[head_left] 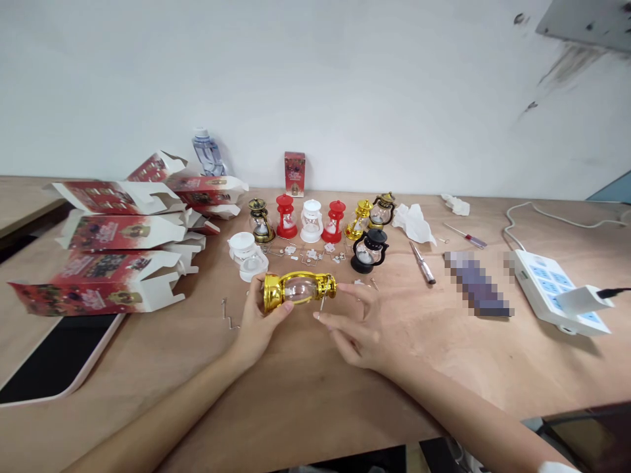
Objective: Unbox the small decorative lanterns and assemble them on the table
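Observation:
My left hand [259,318] is closed around the base end of a shiny gold miniature lantern [300,290]. It lies sideways in the air, its clear globe in the middle and its top pointing right. At that top end, my right hand [357,325] has its fingers around a thin metal wire [322,306], which runs from the lantern's top to a fingertip. Behind the hands lie small white parts and bent wires [310,256]. Another bent wire [227,315] rests left of my left hand. A white lantern [248,256] and a black lantern [369,251] stand nearest.
Several lanterns [311,221] line the back. Opened red-and-white boxes [113,230] are piled at left by a tablet [54,358] and bottle [208,152]. To the right are tissue [414,223], screwdrivers [422,264], a blurred dark object [476,282] and a power strip [542,276].

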Tool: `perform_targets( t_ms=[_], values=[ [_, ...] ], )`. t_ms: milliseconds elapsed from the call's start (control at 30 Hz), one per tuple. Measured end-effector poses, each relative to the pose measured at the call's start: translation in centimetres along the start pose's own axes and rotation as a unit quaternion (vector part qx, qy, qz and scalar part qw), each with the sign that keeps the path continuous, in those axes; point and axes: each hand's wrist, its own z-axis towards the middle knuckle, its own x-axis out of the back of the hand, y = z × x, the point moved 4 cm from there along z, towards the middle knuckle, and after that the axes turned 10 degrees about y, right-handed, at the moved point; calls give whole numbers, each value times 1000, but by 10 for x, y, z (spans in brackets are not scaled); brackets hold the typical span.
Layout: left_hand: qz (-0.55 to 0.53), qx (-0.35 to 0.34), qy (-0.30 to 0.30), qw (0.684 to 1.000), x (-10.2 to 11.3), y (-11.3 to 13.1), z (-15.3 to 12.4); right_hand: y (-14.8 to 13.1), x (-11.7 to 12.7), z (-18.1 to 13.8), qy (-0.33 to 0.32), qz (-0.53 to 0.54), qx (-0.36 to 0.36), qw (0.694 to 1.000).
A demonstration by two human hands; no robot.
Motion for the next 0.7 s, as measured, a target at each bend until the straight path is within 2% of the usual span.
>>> perform_targets(
  t_ms=[167, 267, 333, 433, 500, 567, 633, 700],
  values=[
    [-6, 15, 26, 1000, 0, 1, -1, -11, -11, -5, -18, -109, 98, 989],
    [-40, 48, 50, 997, -1, 1, -1, -16, -23, -13, -72, -166, 119, 976],
    [-72, 77, 38, 994, -5, 2, -1, -19, -28, -16, -94, -176, 124, 972],
    [-105, 121, 8, 987, -12, 5, -3, -23, -24, -17, -51, -137, 110, 983],
    [-117, 137, 7, 984, -14, 5, -4, -19, -15, -15, 15, -99, 34, 994],
    [-127, 146, 1, 981, -16, 2, -6, -8, -10, -14, 56, -45, -85, 994],
    [-130, 164, -31, 977, -16, -5, -10, 5, -14, -16, 37, 39, -204, 978],
    [-115, 187, -76, 973, -16, -14, -16, 14, -23, -20, -19, 133, -313, 940]
  ],
)
